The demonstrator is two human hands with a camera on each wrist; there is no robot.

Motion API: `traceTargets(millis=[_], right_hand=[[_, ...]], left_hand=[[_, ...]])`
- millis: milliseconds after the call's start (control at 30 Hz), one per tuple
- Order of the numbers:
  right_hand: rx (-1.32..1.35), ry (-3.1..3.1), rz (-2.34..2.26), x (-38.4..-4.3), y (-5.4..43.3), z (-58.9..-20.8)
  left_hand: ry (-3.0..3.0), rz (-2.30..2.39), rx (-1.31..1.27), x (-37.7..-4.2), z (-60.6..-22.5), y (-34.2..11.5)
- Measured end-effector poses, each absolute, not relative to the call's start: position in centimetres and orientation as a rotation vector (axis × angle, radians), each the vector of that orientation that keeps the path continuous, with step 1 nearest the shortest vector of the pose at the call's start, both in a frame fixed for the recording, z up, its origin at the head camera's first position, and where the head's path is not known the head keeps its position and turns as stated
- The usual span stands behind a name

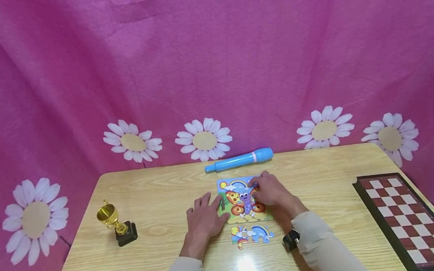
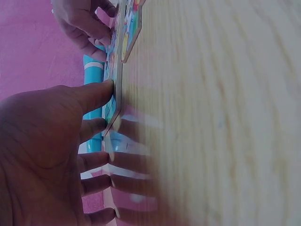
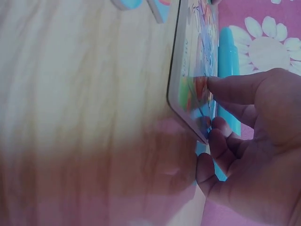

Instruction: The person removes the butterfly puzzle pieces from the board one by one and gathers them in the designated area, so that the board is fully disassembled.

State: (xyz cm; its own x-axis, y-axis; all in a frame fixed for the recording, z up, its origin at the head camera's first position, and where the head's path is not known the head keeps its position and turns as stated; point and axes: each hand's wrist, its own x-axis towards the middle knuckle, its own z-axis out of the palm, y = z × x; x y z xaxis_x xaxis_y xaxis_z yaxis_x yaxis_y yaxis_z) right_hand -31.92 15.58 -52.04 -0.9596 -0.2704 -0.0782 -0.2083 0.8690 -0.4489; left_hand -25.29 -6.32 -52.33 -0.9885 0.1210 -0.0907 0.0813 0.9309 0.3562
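Note:
A butterfly jigsaw puzzle [image 1: 246, 198] lies in its flat board in the middle of the table. My left hand [image 1: 205, 218] rests at the board's left edge, its thumb on the picture and its other fingers spread on the tabletop in the left wrist view. Over the upper right part of the puzzle is my right hand [image 1: 271, 190]. Its thumb [image 3: 235, 88] and bent fingers touch the picture surface, thumb and fingertips apart. Just in front of the board lie loose puzzle pieces, one with a sun [image 1: 237, 231] and one with a rainbow [image 1: 260, 232].
Behind the board lies a blue toy microphone [image 1: 239, 160]. A gold trophy cup [image 1: 117, 222] on a black base stands at the left. A red-and-white checkered board [image 1: 414, 219] lies along the right edge. A pink daisy-printed cloth [image 1: 227, 60] hangs behind the wooden table [image 1: 158, 194].

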Motion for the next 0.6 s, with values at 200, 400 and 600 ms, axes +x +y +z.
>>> traceTargets(millis=[200, 400, 600], right_hand=[[-0.315, 2.884, -0.731, -32.13, 15.52, -52.19], [-0.285, 2.882, -0.771, -31.94, 15.42, -52.36], [-0.316, 2.915, -0.798, -31.89, 15.57, -52.52]], left_hand=[[2.991, 0.528, 0.161, -25.28, -52.40, -6.22], [2.995, 0.529, 0.166, -25.30, -52.42, -6.25], [2.991, 0.532, 0.167, -25.29, -52.36, -6.32]])
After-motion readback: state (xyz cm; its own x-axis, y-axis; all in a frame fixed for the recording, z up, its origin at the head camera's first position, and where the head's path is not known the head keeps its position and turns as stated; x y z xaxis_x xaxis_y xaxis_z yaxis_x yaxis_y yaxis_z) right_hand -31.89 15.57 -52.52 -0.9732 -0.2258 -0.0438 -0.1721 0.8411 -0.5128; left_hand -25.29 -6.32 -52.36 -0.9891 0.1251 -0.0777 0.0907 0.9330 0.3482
